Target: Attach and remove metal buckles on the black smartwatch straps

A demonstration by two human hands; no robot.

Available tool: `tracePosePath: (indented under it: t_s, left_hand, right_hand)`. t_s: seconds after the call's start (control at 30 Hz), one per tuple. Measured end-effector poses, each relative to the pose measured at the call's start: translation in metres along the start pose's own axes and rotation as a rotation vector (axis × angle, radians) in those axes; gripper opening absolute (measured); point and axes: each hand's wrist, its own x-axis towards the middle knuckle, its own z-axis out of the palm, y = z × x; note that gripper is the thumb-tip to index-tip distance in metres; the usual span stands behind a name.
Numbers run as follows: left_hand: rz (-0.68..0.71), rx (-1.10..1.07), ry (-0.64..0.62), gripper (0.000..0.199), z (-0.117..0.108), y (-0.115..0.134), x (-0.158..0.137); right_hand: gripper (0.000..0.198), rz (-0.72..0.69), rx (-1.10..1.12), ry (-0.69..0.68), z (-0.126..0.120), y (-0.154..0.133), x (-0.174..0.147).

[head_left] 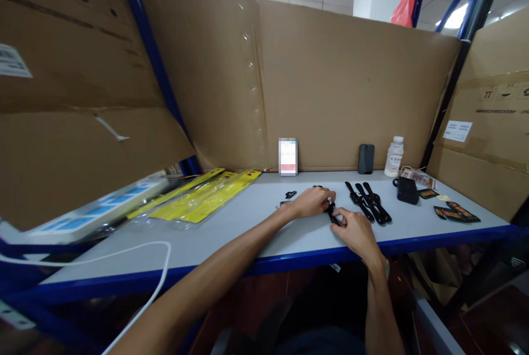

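A black spokeshave (333, 215) lies at a slant over the grey tabletop, partly covered by my fingers. My left hand (314, 201) is closed on its far end, with the fingers bent over it. At the near end, my right hand (354, 229) pinches the handle between thumb and fingers. Right of my hands, three similar black spokeshaves (369, 202) lie side by side. Just left of my left hand is a small black part (291, 194); another small part (284, 203) is half hidden by my wrist.
Yellow-backed clear packages (206, 200) and a white-and-blue box (103, 206) lie left. A bright-screened phone (288, 157) leans on the cardboard (330, 96). Rightward are a dark phone-like object (366, 159), a bottle (394, 157), a black case (406, 190) and dark printed pieces (457, 212). A white cable (165, 267) crosses the front edge.
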Motion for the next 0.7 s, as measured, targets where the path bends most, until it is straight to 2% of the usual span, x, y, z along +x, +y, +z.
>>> tracePosePath:
  t_s: [0.1,0.2,0.3,0.37,0.5,0.6,0.7]
  left_hand:
    - [-0.036,0.023,0.019,0.014,0.004,0.001,0.001]
    - [-0.151,0.032,0.021,0.024,0.008,0.004,0.003]
    - [-0.260,0.002,0.041,0.021,0.010,0.007,0.006]
    - [-0.242,-0.009,0.048,0.023,0.008,0.007,0.005]
    - [-0.090,-0.012,-0.034,0.023,-0.004,0.004,0.001]
    - [-0.067,-0.037,-0.059,0.017,-0.010,0.001,-0.002]
    - [-0.078,-0.038,-0.047,0.015,-0.007,-0.001,0.000]
  right_hand:
    - [0.025,-0.008,-0.001,0.000,0.001,0.001,0.000]
    - [0.026,-0.007,-0.006,0.009,0.002,0.001,0.001]
    - [0.026,-0.005,-0.005,0.010,0.002,0.002,0.001]
    - [0.026,-0.002,-0.004,0.008,0.002,0.001,0.000]
    - [0.025,-0.002,-0.005,0.010,0.002,0.001,0.000]
    - [0.026,-0.008,-0.007,0.011,0.002,0.002,0.001]
    - [0.027,-0.006,-0.006,0.007,0.002,0.002,0.001]
